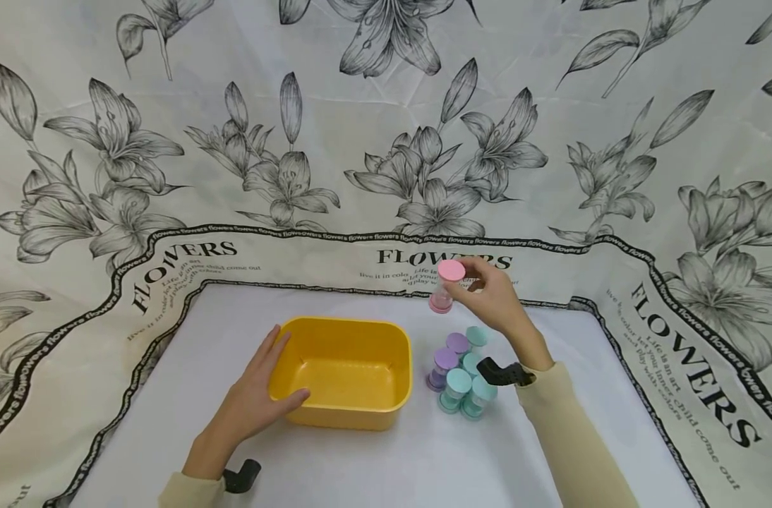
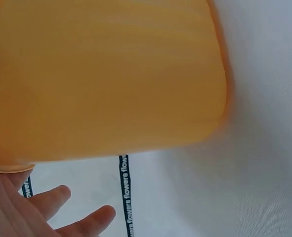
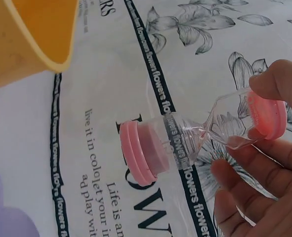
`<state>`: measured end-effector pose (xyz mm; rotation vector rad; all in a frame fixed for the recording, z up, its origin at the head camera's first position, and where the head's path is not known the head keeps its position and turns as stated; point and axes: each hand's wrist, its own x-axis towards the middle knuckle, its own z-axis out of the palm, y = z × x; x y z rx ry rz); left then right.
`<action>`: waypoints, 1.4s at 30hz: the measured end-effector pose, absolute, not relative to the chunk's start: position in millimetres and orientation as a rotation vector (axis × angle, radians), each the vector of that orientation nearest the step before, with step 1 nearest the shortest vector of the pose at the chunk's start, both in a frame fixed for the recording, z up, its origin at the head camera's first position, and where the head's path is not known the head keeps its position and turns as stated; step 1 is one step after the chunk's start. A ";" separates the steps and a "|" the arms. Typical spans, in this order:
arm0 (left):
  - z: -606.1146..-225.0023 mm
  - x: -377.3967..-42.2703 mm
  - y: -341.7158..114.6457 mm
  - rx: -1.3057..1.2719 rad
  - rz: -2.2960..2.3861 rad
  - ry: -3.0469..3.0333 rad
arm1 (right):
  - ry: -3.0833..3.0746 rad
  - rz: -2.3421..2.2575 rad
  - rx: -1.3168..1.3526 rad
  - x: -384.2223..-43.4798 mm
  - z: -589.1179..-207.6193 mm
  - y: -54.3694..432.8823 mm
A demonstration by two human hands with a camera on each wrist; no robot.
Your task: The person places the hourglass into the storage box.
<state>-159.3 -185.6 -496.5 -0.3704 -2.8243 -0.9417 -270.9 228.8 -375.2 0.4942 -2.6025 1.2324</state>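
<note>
A small hourglass with pink caps is pinched by my right hand, raised above the back of the table. In the right wrist view, thumb and fingers hold one pink end of the hourglass, and pink sand lies toward the far cap. My left hand rests at the left end of a yellow plastic bin, with fingers stretched along its outside and the thumb over the rim. In the left wrist view, fingers extend straight beside the bin wall.
Right of the bin several hourglasses stand close together, some with purple caps and some with teal caps. A flower-printed cloth rises behind the white table surface and around its sides.
</note>
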 end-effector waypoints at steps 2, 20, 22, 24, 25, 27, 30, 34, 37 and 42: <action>-495.9 -160.6 -185.1 -0.362 -0.958 -2.826 | -2.593 1.253 0.540 -272.5 -373.3 218.6; -498.5 -162.6 -180.9 -0.353 -0.960 -2.799 | -2.520 1.449 0.999 -277.1 -376.1 130.0; -497.6 -162.7 -180.8 -0.349 -0.943 -2.804 | -2.525 1.470 1.049 -276.6 -378.9 122.0; -496.4 -162.5 -181.7 -0.348 -0.953 -2.807 | -2.544 1.476 1.085 -276.4 -382.4 114.0; -495.7 -162.5 -182.4 -0.349 -0.954 -2.807 | -2.559 1.481 1.097 -276.4 -384.1 110.2; -494.4 -162.6 -184.0 -0.347 -0.953 -2.806 | -2.588 1.488 1.125 -276.3 -387.0 102.3; -492.5 -162.8 -186.4 -0.350 -0.935 -2.815 | -2.617 1.508 1.176 -276.1 -390.0 91.2; -491.7 -163.2 -187.3 -0.344 -0.928 -2.829 | -2.633 1.541 1.274 -277.2 -394.2 77.2; -492.8 -162.7 -187.0 -0.346 -0.922 -2.833 | -2.677 1.531 1.347 -277.2 -398.9 67.7; -496.1 -161.9 -185.5 -0.344 -0.919 -2.839 | -2.802 1.448 1.454 -274.5 -406.2 55.5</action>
